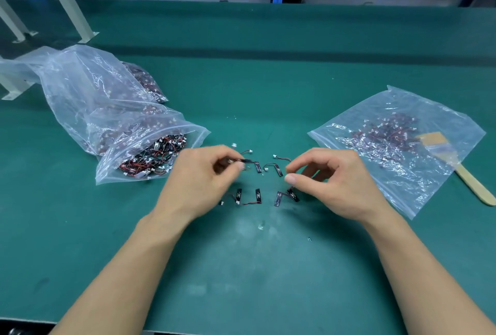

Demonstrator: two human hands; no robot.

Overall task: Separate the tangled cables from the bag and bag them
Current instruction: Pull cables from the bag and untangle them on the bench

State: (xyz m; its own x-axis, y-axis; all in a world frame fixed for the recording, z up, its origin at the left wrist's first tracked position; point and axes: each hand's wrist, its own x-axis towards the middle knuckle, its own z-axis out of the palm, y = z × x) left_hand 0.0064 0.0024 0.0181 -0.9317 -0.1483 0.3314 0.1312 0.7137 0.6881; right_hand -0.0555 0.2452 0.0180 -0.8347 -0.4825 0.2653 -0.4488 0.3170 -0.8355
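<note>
Pinching fingers (231,155): on the left hand (204,176) they nip narrowly on one held cable (245,160), low over the counter (268,267).
Right hand (331,177): thumb and forefinger are curled close with a slight gap. Whether a thin wire is caught between them I cannot tell.
Loose cables (257,196): about seven lie singly between the hands in two rough rows, each apart from the next.
Cable build: a flat black strip, a short red-and-black wire and a tiny white plug. Light, springy and apt to snag.
Open bag (150,159): beside the left hand, clear crinkled plastic with a zip mouth facing the hands, packed with a dense tangle.
Larger bag (80,98): behind it, also holding cables.
Sorted bag (397,146): right of the right hand, lying flat with a thin scatter inside.
Brush (472,184): pale wooden handle at the sorted bag's far edge, bristle end seen through the plastic.
Progress: early, by my judgement. A few are separated, a small share is bagged and the bulk is left tangled.
</note>
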